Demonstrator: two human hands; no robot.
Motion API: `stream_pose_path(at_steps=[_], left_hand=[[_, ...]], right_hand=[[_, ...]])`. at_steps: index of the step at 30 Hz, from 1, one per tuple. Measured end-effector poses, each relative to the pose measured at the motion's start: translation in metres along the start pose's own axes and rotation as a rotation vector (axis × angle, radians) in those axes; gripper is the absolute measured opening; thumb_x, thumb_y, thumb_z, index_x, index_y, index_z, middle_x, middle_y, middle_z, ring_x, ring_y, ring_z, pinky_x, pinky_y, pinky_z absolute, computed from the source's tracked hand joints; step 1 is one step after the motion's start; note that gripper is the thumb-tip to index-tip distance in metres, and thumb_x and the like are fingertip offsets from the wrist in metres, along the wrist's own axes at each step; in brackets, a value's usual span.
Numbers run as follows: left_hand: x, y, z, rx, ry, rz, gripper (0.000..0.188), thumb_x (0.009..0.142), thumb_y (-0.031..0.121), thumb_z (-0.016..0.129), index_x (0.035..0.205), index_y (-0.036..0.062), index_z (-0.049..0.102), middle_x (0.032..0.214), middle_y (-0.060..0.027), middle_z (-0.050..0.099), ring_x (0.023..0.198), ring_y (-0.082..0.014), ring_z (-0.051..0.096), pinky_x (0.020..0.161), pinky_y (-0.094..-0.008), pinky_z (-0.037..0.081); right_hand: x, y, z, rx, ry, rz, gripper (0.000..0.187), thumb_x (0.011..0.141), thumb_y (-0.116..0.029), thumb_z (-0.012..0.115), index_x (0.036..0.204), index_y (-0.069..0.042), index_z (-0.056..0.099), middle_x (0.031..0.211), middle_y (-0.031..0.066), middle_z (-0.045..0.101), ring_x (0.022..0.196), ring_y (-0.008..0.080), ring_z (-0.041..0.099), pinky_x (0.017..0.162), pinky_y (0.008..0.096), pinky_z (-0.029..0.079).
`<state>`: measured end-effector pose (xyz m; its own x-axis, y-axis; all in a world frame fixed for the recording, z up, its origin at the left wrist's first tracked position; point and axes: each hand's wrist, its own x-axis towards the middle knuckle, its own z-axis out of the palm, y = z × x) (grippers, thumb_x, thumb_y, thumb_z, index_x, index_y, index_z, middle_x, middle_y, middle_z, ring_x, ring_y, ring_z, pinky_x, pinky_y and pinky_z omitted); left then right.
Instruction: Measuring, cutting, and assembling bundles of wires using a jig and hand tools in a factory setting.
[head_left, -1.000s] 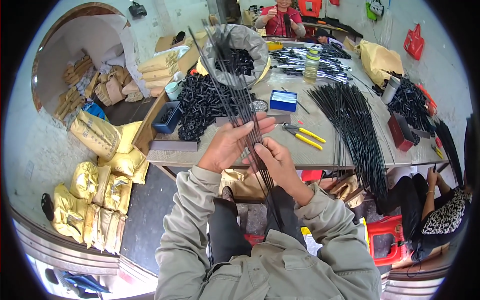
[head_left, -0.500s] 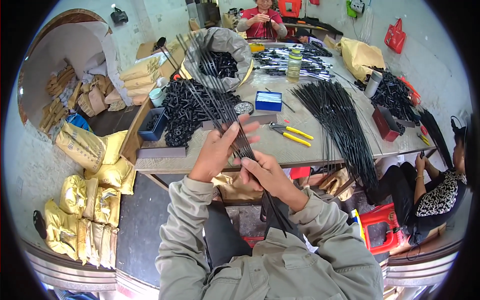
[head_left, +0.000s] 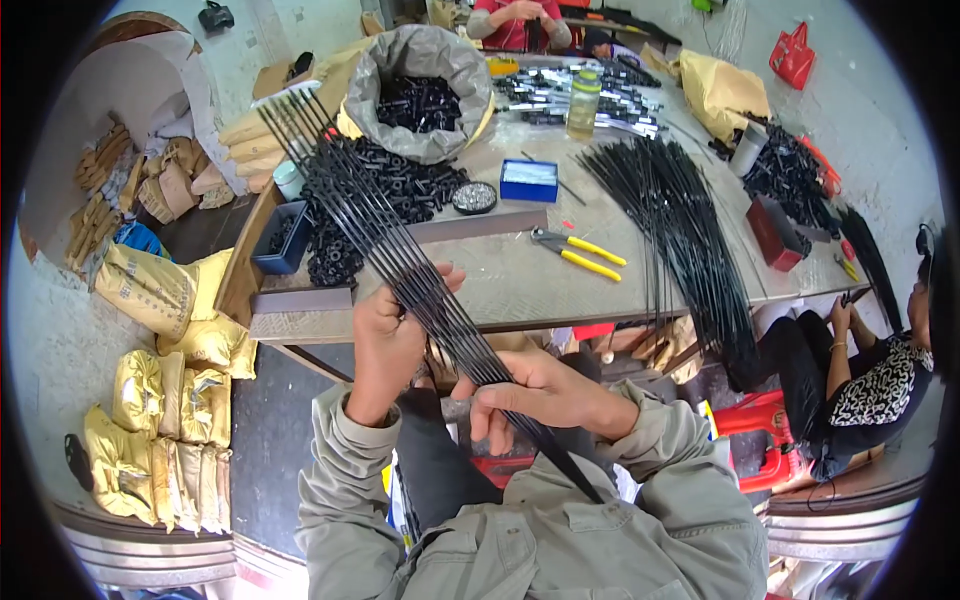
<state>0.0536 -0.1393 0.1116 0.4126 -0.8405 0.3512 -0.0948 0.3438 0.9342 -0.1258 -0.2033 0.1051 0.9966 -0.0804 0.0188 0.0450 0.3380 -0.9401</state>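
Note:
Several long thin black rods (head_left: 350, 205) lie side by side in a flat, slightly fanned row. They slant from above the table's left part down toward my jacket. My left hand (head_left: 385, 345) is closed on the row near its middle, with fingertips showing beyond it. Lower down, my right hand (head_left: 550, 392) grips the same rods, thumb across the top and fingers underneath. Past my hands on the table are yellow-handled pliers (head_left: 580, 255), a blue box (head_left: 529, 180) of pale strips and a round dish (head_left: 474, 197) of small shiny pieces.
A large pile of black rods (head_left: 680, 230) overhangs the table edge at right. Black fittings (head_left: 400, 180) are heaped beside a grey-lined sack (head_left: 360, 85) and a dark blue bin (head_left: 280, 240). A bottle (head_left: 583, 108) stands farther back. One person (head_left: 515, 30) works opposite, another (head_left: 870, 390) sits at right.
The rods have swung leftward and spread from a tight bundle into a flat row. Both hands have come lower and nearer to me, the left also moving left. The view has shifted slightly.

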Motion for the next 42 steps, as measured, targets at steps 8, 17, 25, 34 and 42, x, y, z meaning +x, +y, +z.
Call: stream_pose_path(at_steps=[8, 17, 25, 34, 42], left_hand=[[0.002, -0.092, -0.020, 0.078, -0.324, -0.224, 0.024, 0.085, -0.002, 0.046, 0.105, 0.0005, 0.059, 0.099, -0.0074, 0.063, 0.089, -0.0156, 0.058, 0.082, -0.0292, 0.045], [0.185, -0.139, -0.075, 1.527, -0.353, 0.569, 0.046, 0.077, 0.020, 0.058, 0.120, 0.0062, 0.051, 0.125, -0.0136, 0.050, 0.120, -0.0287, 0.044, 0.100, -0.0379, 0.032], [0.063, -0.102, -0.094, 1.293, -0.727, 0.229, 0.092, 0.067, 0.050, 0.066, 0.137, 0.0042, 0.027, 0.142, -0.0168, 0.026, 0.132, -0.0331, 0.024, 0.107, -0.0441, 0.018], [0.053, -0.136, -0.053, 1.224, -0.695, 0.364, 0.091, 0.065, 0.057, 0.064, 0.134, 0.0053, 0.035, 0.139, -0.0125, 0.034, 0.130, -0.0308, 0.029, 0.105, -0.0421, 0.024], [0.052, -0.135, -0.060, 1.266, -0.657, 0.443, 0.075, 0.075, 0.050, 0.056, 0.132, 0.0049, 0.037, 0.138, -0.0096, 0.036, 0.127, -0.0275, 0.033, 0.102, -0.0400, 0.029]], right_hand=[[0.001, -0.024, -0.025, 0.008, -0.058, -0.100, 0.022, 0.095, -0.011, 0.038, 0.110, 0.004, 0.044, 0.084, 0.0130, 0.061, 0.070, 0.0168, 0.063, 0.063, 0.0258, 0.051], [0.068, 0.131, -0.069, -0.169, 0.219, -0.258, 0.019, 0.094, -0.011, 0.041, 0.105, 0.004, 0.045, 0.085, 0.0105, 0.061, 0.074, 0.0144, 0.063, 0.066, 0.0246, 0.050], [0.078, 0.220, -0.092, -0.058, 0.312, -0.224, 0.022, 0.094, -0.012, 0.041, 0.109, 0.004, 0.045, 0.088, 0.0105, 0.062, 0.082, 0.0162, 0.063, 0.073, 0.0280, 0.050], [0.076, 0.200, -0.140, -1.440, 0.398, -0.332, 0.026, 0.089, -0.019, 0.047, 0.108, 0.000, 0.051, 0.088, 0.0162, 0.063, 0.085, 0.0247, 0.063, 0.076, 0.0374, 0.049], [0.070, -0.005, -0.128, -1.476, 0.558, -0.284, 0.015, 0.080, -0.013, 0.056, 0.090, -0.003, 0.060, 0.076, 0.0110, 0.062, 0.070, 0.0292, 0.061, 0.060, 0.0342, 0.048]])
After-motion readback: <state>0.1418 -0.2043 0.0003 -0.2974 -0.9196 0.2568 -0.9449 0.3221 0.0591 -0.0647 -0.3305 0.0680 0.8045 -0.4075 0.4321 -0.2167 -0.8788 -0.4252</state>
